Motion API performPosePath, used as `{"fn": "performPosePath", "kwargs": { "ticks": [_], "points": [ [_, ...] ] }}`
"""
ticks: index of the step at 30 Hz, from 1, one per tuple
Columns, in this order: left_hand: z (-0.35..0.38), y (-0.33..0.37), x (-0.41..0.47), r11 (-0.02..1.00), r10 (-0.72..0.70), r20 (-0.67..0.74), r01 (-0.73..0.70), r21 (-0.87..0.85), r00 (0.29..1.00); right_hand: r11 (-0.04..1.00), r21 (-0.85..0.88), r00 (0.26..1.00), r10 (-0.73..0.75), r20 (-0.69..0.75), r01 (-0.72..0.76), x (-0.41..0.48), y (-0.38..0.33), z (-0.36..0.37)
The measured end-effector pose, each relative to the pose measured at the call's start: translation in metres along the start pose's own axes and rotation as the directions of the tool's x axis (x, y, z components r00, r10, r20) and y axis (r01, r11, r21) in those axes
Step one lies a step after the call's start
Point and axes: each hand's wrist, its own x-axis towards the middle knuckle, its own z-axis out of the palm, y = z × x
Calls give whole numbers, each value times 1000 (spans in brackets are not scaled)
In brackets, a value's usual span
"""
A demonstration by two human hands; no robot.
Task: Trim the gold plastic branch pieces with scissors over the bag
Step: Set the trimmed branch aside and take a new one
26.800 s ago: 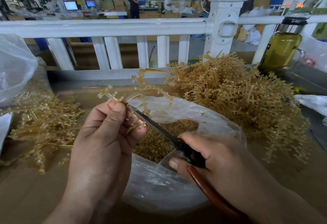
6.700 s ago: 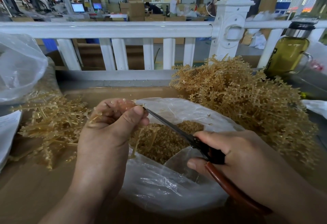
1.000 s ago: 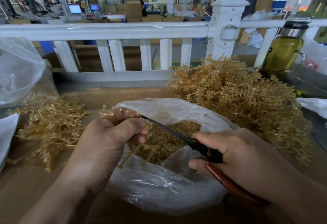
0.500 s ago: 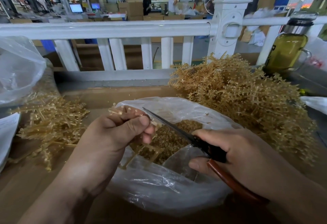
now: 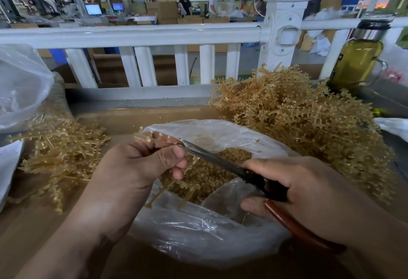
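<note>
The bench (image 5: 28, 230) carries a large heap of gold branches (image 5: 298, 124) at its right rear. A clear bag (image 5: 198, 241) stands open at the middle of the front edge, holding cut gold bits (image 5: 212, 168). A smaller pile of stalks (image 5: 61, 153) lies at the left side. My left hand (image 5: 132, 168) is clamped on one gold branch piece (image 5: 148, 137) over the bag's mouth. My right hand (image 5: 313, 192) is closed round the scissors (image 5: 216, 159), blade tips at the piece beside my left thumb.
</note>
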Motion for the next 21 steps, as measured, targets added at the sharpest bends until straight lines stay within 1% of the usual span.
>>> {"fn": "performPosePath", "kwargs": {
  "ticks": [9,12,15,21],
  "points": [
    [-1,1,0,1000,2,29,-3,28,1000,1000,-11,1000,2,-22,-3,-1,0,-1],
    [1,2,0,999,22,27,-23,40,999,1000,-4,1000,7,5,-7,0,-1,-2],
    [0,2,0,995,29,54,-34,99,998,1000,-2,1000,2,26,-1,0,0,-4],
    [-1,0,-1,991,12,18,-14,134,1000,1000,-18,1000,-12,22,12,0,-1,-4]
  ]
}}
